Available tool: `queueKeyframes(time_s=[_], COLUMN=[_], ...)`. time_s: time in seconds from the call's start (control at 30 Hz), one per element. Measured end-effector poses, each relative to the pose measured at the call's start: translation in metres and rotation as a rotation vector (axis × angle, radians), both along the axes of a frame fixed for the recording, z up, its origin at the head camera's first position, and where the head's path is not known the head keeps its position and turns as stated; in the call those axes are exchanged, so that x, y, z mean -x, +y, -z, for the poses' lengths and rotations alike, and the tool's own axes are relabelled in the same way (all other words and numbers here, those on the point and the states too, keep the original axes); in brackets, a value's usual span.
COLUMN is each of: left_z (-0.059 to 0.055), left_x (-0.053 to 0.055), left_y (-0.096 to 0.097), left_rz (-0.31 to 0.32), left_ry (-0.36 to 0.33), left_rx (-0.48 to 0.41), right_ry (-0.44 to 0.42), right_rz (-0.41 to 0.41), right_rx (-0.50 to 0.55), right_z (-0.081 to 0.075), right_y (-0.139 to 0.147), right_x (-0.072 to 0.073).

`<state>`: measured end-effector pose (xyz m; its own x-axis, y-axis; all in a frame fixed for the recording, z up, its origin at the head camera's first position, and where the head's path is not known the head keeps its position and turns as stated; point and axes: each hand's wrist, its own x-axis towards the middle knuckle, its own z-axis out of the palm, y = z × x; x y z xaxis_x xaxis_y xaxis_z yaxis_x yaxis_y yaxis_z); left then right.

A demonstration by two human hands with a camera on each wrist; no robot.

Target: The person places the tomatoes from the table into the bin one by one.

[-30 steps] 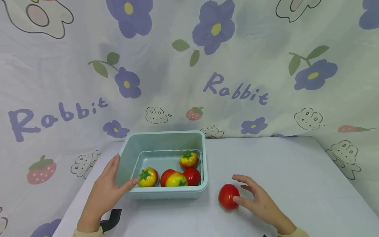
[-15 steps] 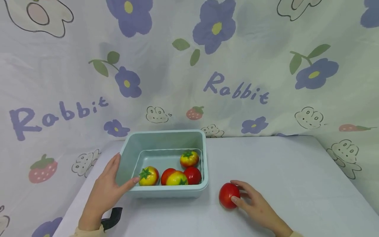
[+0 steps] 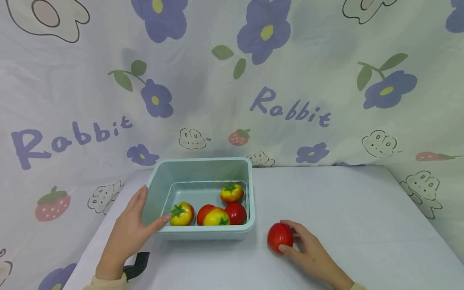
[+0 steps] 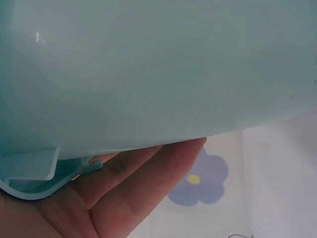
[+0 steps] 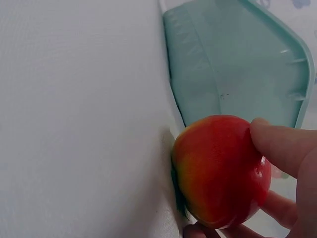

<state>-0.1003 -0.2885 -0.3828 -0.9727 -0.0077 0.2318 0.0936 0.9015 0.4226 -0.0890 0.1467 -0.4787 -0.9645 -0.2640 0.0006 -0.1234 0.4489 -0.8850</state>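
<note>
A red tomato (image 3: 280, 238) sits on the white tabletop, right of the light-blue plastic bin (image 3: 206, 228). My right hand (image 3: 308, 253) holds it from the right side, thumb in front and fingers behind. The right wrist view shows the tomato (image 5: 220, 171) glossy red with a yellowish patch, its green leafy top turned down to the cloth. At the bin's left front corner is my left hand (image 3: 127, 233), its straight fingers along the outer wall and its thumb on the front rim. In the left wrist view, fingers (image 4: 148, 183) touch the bin wall (image 4: 158, 79).
Inside the bin lie several more tomatoes, including a yellow one with a green top (image 3: 182, 214), a red one (image 3: 236, 213) and a red-yellow one (image 3: 232, 193). A patterned curtain (image 3: 214, 100) hangs behind the table. A black strap (image 3: 137, 266) is near the left wrist.
My right hand's fingers have closed in around the red tomato from beside it, and the tomato has tilted slightly. The left hand stays at the bin's corner.
</note>
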Motion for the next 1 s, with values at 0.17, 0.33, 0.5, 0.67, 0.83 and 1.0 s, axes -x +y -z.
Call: queueKeyframes(time_s=[0.17,0.33,0.5,0.67,0.83,1.0], left_z=[0.001,0.001,0.001,0.002,0.002,0.002], left_x=[0.0,0.0,0.0,-0.001,-0.001,-0.002], left_y=[0.0,-0.001,-0.001,-0.002,-0.002,-0.002], left_rz=[0.002,0.007,0.006,0.01,0.008,0.007], left_ry=[0.0,0.005,0.006,0.013,0.015,-0.002], left_rx=[-0.002,-0.001,-0.001,-0.002,0.0,-0.004], right_ry=[-0.026,0.009,0.11,0.195,0.229,0.253], right_rz=[0.037,0.059,0.017,-0.002,0.028,0.043], right_rx=[-0.009,-0.015,0.044,0.07,0.078,0.086], right_z=[-0.002,-0.007,-0.015,-0.027,-0.052,-0.078], right_y=[0.0,0.001,0.001,0.001,-0.006,-0.013], right_x=[0.0,0.002,0.005,0.008,0.007,0.004])
